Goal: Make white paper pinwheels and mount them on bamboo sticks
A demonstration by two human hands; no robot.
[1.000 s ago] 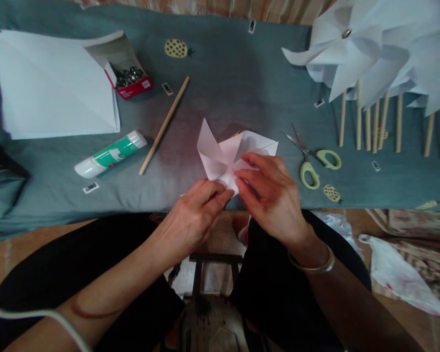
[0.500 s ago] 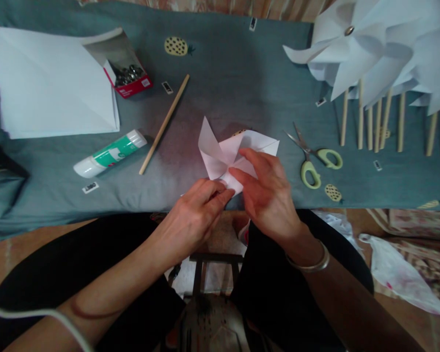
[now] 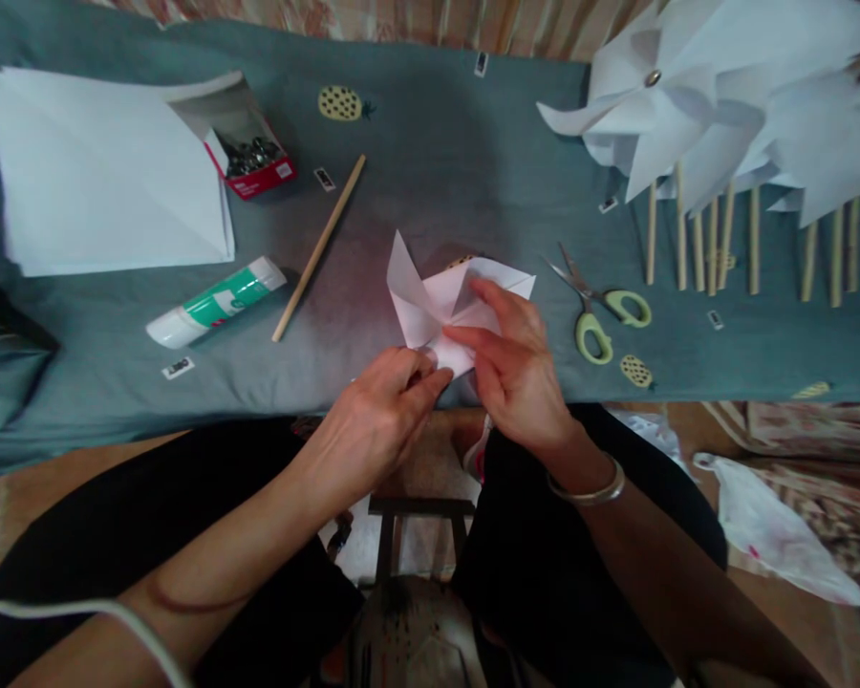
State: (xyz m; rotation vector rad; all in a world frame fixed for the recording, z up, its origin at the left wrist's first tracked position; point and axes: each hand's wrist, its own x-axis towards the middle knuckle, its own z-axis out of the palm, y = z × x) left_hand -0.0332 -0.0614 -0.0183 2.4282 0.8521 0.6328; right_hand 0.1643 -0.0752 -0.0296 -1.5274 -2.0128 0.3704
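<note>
1. Grey-green cloth [image 3: 437,162], printed with small pineapple motifs, covers the tabletop; bare wooden floor shows below its near edge.
2. Paper pinwheel in progress [image 3: 430,301]: white, partly folded, lying on the cloth at centre near the front edge, one flap standing up at its left.
3. Left hand [image 3: 379,420]: fingers curled, tips pinching the near corner of the paper pinwheel.
4. Right hand [image 3: 516,368]: fingers bent and closed on the paper, thumb and forefinger pressing a flap toward the middle; a metal bangle [image 3: 588,492] sits on the wrist.
5. Scissors [image 3: 598,311]: pale green handles, blades apart, on the cloth just right of the right hand.
6. Wooden stick [image 3: 319,248]: lying diagonally, left of the pinwheel, apart from it.
7. Glue stick [image 3: 215,301]: white and green tube, on its side, left of the wooden stick.
8. Red box [image 3: 254,158]: lid flap open, small metal fasteners inside, resting against the paper stack.
9. Stack of white paper [image 3: 107,172]: far left of the cloth.
10. Finished pinwheels [image 3: 723,105]: white, on wooden sticks, heaped at the far right, sticks pointing toward the front.
11. Plastic bag [image 3: 774,535]: whitish, on the floor at lower right.
</note>
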